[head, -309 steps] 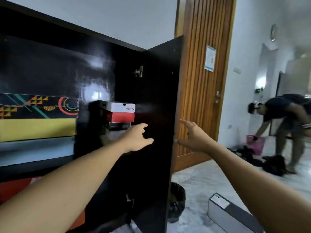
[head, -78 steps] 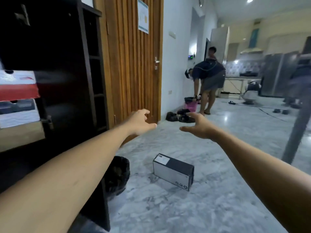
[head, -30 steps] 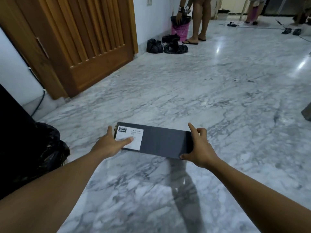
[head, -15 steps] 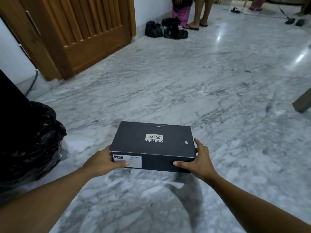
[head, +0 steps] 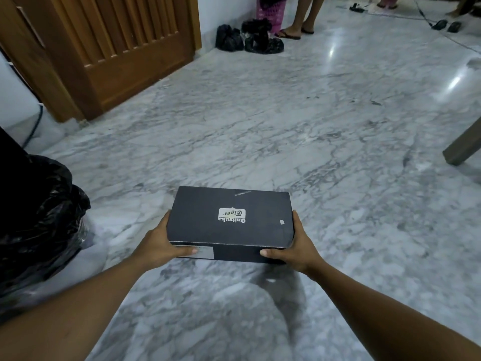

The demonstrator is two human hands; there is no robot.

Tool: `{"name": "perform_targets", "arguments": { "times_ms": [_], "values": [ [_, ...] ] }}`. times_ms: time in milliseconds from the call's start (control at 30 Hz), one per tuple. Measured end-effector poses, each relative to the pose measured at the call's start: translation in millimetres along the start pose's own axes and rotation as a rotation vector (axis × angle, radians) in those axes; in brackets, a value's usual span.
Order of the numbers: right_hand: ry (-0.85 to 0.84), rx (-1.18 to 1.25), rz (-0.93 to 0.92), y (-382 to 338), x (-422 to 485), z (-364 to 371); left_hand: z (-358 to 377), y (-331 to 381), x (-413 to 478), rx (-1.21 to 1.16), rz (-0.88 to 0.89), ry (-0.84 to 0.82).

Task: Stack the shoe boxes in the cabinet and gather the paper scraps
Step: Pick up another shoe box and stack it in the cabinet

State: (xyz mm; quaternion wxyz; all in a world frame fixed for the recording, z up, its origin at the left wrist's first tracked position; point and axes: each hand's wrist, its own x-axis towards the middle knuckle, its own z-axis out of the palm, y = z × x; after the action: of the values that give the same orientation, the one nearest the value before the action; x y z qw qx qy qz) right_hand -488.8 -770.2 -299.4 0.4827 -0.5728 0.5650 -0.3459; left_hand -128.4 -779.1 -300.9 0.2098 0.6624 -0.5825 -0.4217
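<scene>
Black shoe box (head: 230, 221) held level above the marble floor (head: 325, 142), left hand (head: 156, 247) and right hand (head: 299, 247) clasping its short ends; looks stiff, light, smooth-sided, so end-grip seems best.

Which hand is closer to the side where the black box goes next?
Probably the left hand. It grips the black shoe box on the side nearest the dark cabinet edge; the right hand holds the far end.

Both arms reach forward and down. The left hand (head: 158, 243) and right hand (head: 296, 246) clamp opposite ends of the box (head: 230, 220), thumbs on its near side.
</scene>
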Motion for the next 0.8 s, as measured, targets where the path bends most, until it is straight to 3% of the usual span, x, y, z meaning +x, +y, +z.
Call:
{"name": "perform_targets", "arguments": {
  "times_ms": [467, 600, 800],
  "values": [
    [0.144, 0.097, -0.123, -60.0, -31.1, -19.1, -41.1, 62.9, -46.8, 0.012, 0.145, 0.142],
    [0.131, 0.122, -0.225, -124.6, -46.0, -25.4, -89.9, 110.9, -91.5, 0.047, 0.224, 0.204],
    [0.169, 0.123, -0.509, -280.2, -99.9, -50.8, -185.7, 227.4, -197.0, 0.114, 0.418, 0.413]
  ]
}}
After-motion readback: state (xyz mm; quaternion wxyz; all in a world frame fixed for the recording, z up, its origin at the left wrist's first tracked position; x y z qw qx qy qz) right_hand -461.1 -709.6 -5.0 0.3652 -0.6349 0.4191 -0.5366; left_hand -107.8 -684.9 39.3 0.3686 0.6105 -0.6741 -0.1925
